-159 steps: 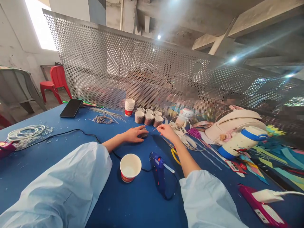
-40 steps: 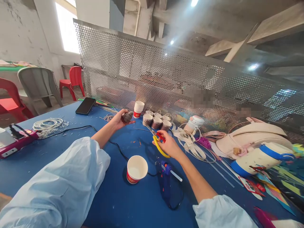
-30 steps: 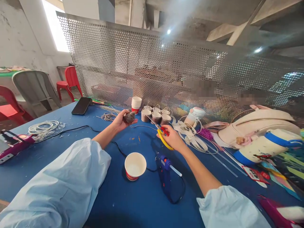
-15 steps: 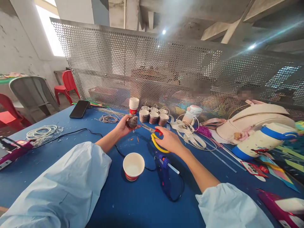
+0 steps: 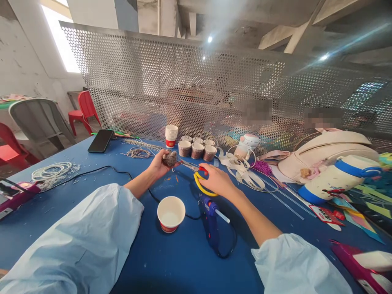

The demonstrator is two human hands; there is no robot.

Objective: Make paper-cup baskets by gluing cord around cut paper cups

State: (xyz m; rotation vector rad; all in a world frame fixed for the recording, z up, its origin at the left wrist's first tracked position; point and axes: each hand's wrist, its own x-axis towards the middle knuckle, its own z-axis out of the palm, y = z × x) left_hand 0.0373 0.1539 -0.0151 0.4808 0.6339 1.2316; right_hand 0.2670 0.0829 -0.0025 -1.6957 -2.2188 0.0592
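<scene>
My left hand (image 5: 158,165) is closed around a small ball of grey-brown twine (image 5: 170,158), held above the table. In my right hand (image 5: 216,179) is a pair of scissors (image 5: 199,184) with red and yellow handles. Its blades point left and reach the near side of the ball; whether a strand lies between them is too small to tell. Below my hands stands a white paper cup (image 5: 171,214) with a red base. A blue glue gun (image 5: 210,220) with a clear stick in its back is to the right of the cup.
Behind my hands are several twine-wrapped cups (image 5: 197,150) and a stack of paper cups (image 5: 171,136). A white ribbon (image 5: 240,168), a bottle (image 5: 337,179) and a pink bag (image 5: 330,153) lie right. A phone (image 5: 101,141), coiled cord (image 5: 51,170) and black cable (image 5: 101,168) lie left. A perforated metal screen (image 5: 122,73) stands behind.
The view has shifted very slightly. Both hands keep almost the same pose, with the scissor blades still at the ball of twine.
</scene>
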